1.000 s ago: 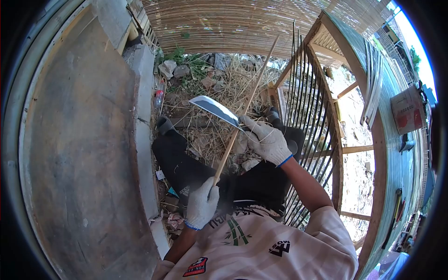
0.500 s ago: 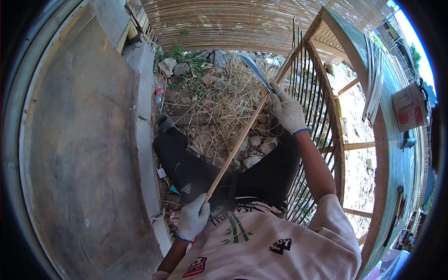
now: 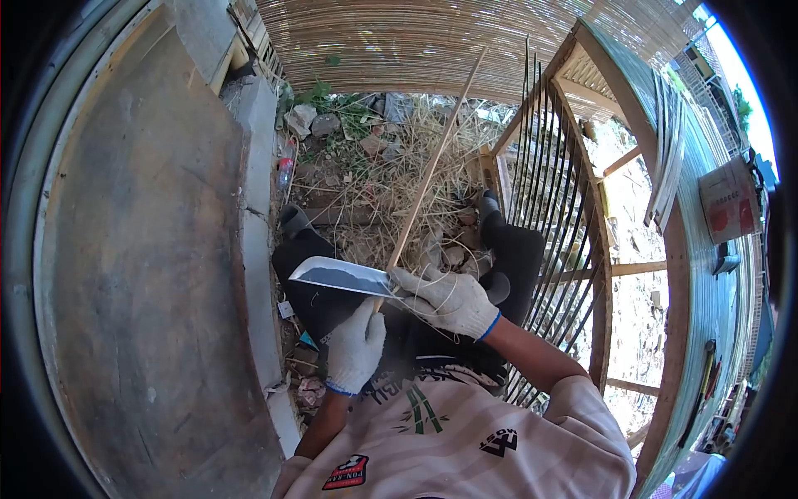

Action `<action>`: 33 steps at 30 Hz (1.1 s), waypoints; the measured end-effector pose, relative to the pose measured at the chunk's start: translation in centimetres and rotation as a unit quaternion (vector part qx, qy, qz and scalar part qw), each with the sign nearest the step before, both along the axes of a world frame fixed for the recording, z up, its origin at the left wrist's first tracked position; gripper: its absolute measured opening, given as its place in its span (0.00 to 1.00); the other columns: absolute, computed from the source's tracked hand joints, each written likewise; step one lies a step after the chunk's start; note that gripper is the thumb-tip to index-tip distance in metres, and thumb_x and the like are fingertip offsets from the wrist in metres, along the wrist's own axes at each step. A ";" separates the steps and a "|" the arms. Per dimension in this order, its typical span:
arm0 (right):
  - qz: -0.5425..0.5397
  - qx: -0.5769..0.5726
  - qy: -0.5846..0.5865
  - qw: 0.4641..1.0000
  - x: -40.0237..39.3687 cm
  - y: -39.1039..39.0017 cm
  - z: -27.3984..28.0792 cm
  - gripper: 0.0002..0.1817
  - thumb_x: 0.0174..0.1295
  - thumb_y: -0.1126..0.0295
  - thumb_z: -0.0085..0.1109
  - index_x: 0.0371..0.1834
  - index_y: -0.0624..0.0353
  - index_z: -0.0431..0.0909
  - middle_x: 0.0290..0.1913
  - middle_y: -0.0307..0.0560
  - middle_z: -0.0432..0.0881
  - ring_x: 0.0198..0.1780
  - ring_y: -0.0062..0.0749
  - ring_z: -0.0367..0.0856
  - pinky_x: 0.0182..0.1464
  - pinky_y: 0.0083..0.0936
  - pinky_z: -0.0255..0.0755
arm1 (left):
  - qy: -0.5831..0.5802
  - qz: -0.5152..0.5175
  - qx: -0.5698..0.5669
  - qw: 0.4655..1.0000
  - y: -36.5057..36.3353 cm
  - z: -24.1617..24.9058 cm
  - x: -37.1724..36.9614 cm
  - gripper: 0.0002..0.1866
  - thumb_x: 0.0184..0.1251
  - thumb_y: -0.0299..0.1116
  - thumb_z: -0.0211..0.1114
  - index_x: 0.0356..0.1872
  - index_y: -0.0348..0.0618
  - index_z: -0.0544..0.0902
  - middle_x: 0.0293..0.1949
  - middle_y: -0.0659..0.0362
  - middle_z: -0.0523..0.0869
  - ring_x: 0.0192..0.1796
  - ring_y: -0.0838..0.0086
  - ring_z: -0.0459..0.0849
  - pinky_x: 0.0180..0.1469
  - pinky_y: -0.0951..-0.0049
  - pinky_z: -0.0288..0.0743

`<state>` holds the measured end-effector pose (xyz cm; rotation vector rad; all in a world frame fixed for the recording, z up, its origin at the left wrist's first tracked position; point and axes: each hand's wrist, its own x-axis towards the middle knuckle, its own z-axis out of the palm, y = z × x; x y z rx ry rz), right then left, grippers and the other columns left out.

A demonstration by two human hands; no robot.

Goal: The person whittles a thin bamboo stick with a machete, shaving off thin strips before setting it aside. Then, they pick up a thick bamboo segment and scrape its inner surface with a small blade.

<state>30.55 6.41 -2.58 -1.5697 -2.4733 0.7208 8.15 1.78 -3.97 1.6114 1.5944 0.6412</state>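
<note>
My left hand (image 3: pixel 356 349), in a white knit glove, is closed around the lower end of a long, thin bamboo strip (image 3: pixel 434 162). The strip slants up and away, its far tip in front of the woven screen. In my gloved right hand (image 3: pixel 450 301) is a machete (image 3: pixel 342 276), its broad blade pointing left across the strip just above my left hand. My right fingers cover the handle. Thin pale shavings hang around the right glove. The two hands are close together over my lap.
A large brown board (image 3: pixel 145 274) stands on the left beside a concrete ledge (image 3: pixel 259 216). Straw and stones (image 3: pixel 391 166) cover the ground between my feet. A wooden frame with dark bars (image 3: pixel 553 175) rises on the right. A paint bucket (image 3: pixel 728 198) sits on the bluish corrugated surface.
My right hand has drawn the machete down the strip toward me, and the blade now points left. My left hand has shifted slightly up and right. The strip stands steeper.
</note>
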 end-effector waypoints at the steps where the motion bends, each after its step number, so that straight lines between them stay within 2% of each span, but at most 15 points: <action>1: 0.014 -0.026 -0.011 0.999 -0.2 -0.2 0.4 0.32 0.80 0.45 0.52 0.85 0.30 0.63 0.39 0.52 0.81 0.37 0.50 0.88 0.36 0.46 0.81 | 0.001 -0.001 -0.010 1.000 0.2 0.2 0.1 0.19 0.79 0.35 0.62 0.64 0.38 0.84 0.39 0.39 0.90 0.41 0.42 0.90 0.43 0.49 0.83; 4: 0.016 0.005 -0.028 0.999 0.0 0.0 -0.1 0.32 0.77 0.46 0.58 0.83 0.36 0.68 0.38 0.50 0.79 0.33 0.46 0.87 0.34 0.43 0.80 | -0.016 -0.001 0.033 0.999 0.1 -0.7 0.1 0.20 0.80 0.36 0.61 0.65 0.39 0.84 0.38 0.37 0.89 0.41 0.41 0.90 0.43 0.48 0.82; 7: 0.021 0.041 -0.014 0.999 0.3 0.3 -0.3 0.31 0.78 0.48 0.57 0.82 0.36 0.68 0.39 0.50 0.80 0.34 0.47 0.88 0.34 0.43 0.81 | -0.020 0.001 0.022 1.000 -0.1 -0.4 -0.1 0.19 0.79 0.35 0.61 0.64 0.38 0.84 0.38 0.36 0.89 0.41 0.40 0.90 0.42 0.47 0.81; 10: -0.015 0.034 -0.011 0.999 0.6 1.4 -0.4 0.32 0.80 0.45 0.53 0.84 0.35 0.65 0.39 0.53 0.82 0.37 0.50 0.89 0.35 0.45 0.81 | -0.011 0.001 0.031 0.999 -0.5 -0.6 -0.4 0.18 0.79 0.34 0.62 0.62 0.38 0.84 0.37 0.37 0.88 0.40 0.41 0.90 0.41 0.48 0.81; 11: -0.022 0.011 -0.026 0.999 0.7 1.8 -0.1 0.32 0.79 0.48 0.55 0.83 0.36 0.66 0.38 0.54 0.82 0.38 0.50 0.89 0.36 0.46 0.81 | -0.012 0.003 0.030 0.999 -0.6 -0.4 -0.5 0.18 0.79 0.34 0.62 0.62 0.38 0.84 0.37 0.37 0.88 0.40 0.41 0.90 0.41 0.48 0.81; 13: -0.026 0.025 -0.017 0.999 1.1 2.2 -0.7 0.32 0.78 0.49 0.55 0.83 0.36 0.66 0.38 0.53 0.83 0.38 0.50 0.89 0.37 0.46 0.82 | 0.003 0.003 -0.019 1.000 -0.7 0.5 -0.5 0.19 0.78 0.32 0.64 0.63 0.35 0.84 0.46 0.35 0.90 0.50 0.42 0.92 0.49 0.53 0.85; 14: -0.032 0.039 -0.009 0.999 1.3 2.3 -1.0 0.31 0.78 0.50 0.56 0.83 0.36 0.66 0.37 0.53 0.83 0.38 0.50 0.89 0.38 0.46 0.82 | 0.003 0.002 -0.021 1.000 -1.0 0.3 -0.6 0.19 0.78 0.32 0.64 0.63 0.35 0.84 0.46 0.35 0.90 0.50 0.42 0.92 0.49 0.53 0.85; 16: -0.040 0.044 0.000 0.998 1.6 2.7 -0.8 0.30 0.78 0.52 0.55 0.83 0.35 0.67 0.38 0.52 0.84 0.39 0.50 0.90 0.40 0.46 0.83 | -0.013 0.005 0.033 0.999 -1.5 -0.5 -0.8 0.16 0.79 0.33 0.63 0.61 0.37 0.84 0.35 0.37 0.88 0.38 0.43 0.89 0.38 0.52 0.81; 20: -0.095 0.033 0.009 0.995 2.8 4.3 -1.2 0.31 0.78 0.55 0.55 0.83 0.39 0.67 0.40 0.53 0.86 0.41 0.51 0.89 0.44 0.46 0.84 | -0.022 -0.012 0.046 0.999 -2.8 -1.0 -1.9 0.16 0.77 0.31 0.64 0.61 0.36 0.84 0.36 0.37 0.88 0.39 0.43 0.90 0.39 0.51 0.81; 22: -0.124 0.146 0.050 0.980 4.2 5.4 -2.5 0.30 0.78 0.56 0.56 0.83 0.41 0.68 0.39 0.55 0.86 0.41 0.52 0.88 0.46 0.48 0.83 | -0.012 -0.013 0.037 0.999 -3.9 -1.3 -2.5 0.16 0.76 0.30 0.66 0.60 0.36 0.84 0.38 0.38 0.88 0.40 0.43 0.90 0.40 0.50 0.82; 23: -0.157 0.112 0.044 0.980 5.0 6.0 -2.7 0.29 0.78 0.58 0.57 0.82 0.41 0.70 0.42 0.57 0.88 0.43 0.54 0.89 0.48 0.49 0.82 | -0.012 -0.013 0.035 0.999 -4.4 -1.3 -2.7 0.16 0.76 0.30 0.66 0.60 0.36 0.84 0.38 0.38 0.88 0.40 0.43 0.90 0.40 0.50 0.82; 26: -0.187 0.133 0.057 0.972 6.7 7.7 -2.3 0.28 0.77 0.64 0.58 0.80 0.47 0.72 0.44 0.60 0.88 0.46 0.58 0.89 0.48 0.47 0.82 | -0.023 -0.028 0.040 0.999 -5.3 -1.4 -3.6 0.16 0.75 0.31 0.67 0.59 0.37 0.85 0.39 0.39 0.89 0.41 0.42 0.90 0.40 0.50 0.83; 27: -0.196 0.130 0.046 0.971 7.2 8.1 -2.1 0.28 0.79 0.62 0.56 0.81 0.46 0.71 0.45 0.64 0.88 0.47 0.60 0.89 0.50 0.49 0.82 | -0.021 -0.029 0.036 0.999 -5.6 -1.7 -3.7 0.16 0.75 0.30 0.67 0.59 0.37 0.85 0.40 0.39 0.90 0.41 0.42 0.90 0.40 0.50 0.84; 33: -0.253 0.100 0.044 0.961 8.3 9.7 -2.1 0.28 0.81 0.58 0.53 0.82 0.45 0.70 0.43 0.66 0.88 0.46 0.61 0.90 0.49 0.49 0.82 | -0.010 -0.041 0.035 0.999 -6.2 -2.1 -4.2 0.16 0.75 0.30 0.67 0.59 0.37 0.85 0.41 0.39 0.90 0.42 0.42 0.90 0.41 0.51 0.84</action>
